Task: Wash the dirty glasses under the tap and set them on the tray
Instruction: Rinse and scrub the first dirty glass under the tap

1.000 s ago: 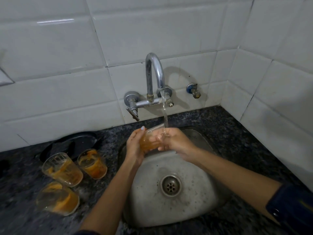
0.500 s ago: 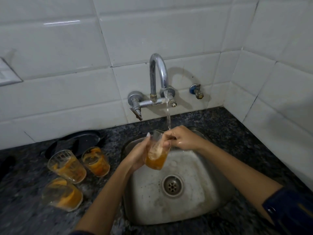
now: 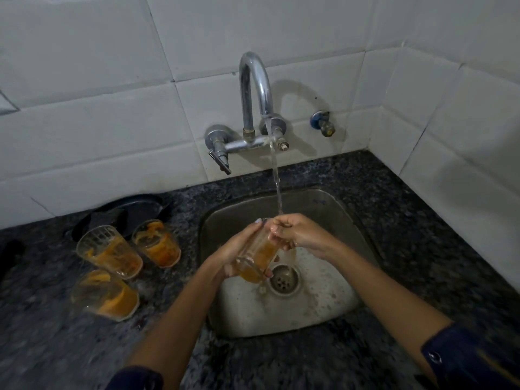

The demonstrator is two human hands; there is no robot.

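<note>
A clear glass (image 3: 257,253) with orange residue is tilted over the steel sink (image 3: 323,209), its mouth up under the running stream from the chrome tap (image 3: 254,88). My left hand (image 3: 235,253) wraps around the glass body. My right hand (image 3: 295,235) pinches the rim, fingers at the mouth where the water lands. Three more dirty glasses stand on the dark counter to the left: one at the back left (image 3: 109,251), one at the back right (image 3: 156,243), one nearer me (image 3: 105,295). A black tray (image 3: 135,205) lies behind them against the wall.
White tiled walls close in at the back and right. A small blue-handled valve (image 3: 322,123) sticks out of the wall right of the tap. The sink drain (image 3: 282,280) sits just below the glass. Speckled granite counter (image 3: 408,235) surrounds the sink.
The glass has swung from lying sideways between my hands to nearly upright and lower over the drain. The camera has tilted down slightly; the counter glasses have not moved.
</note>
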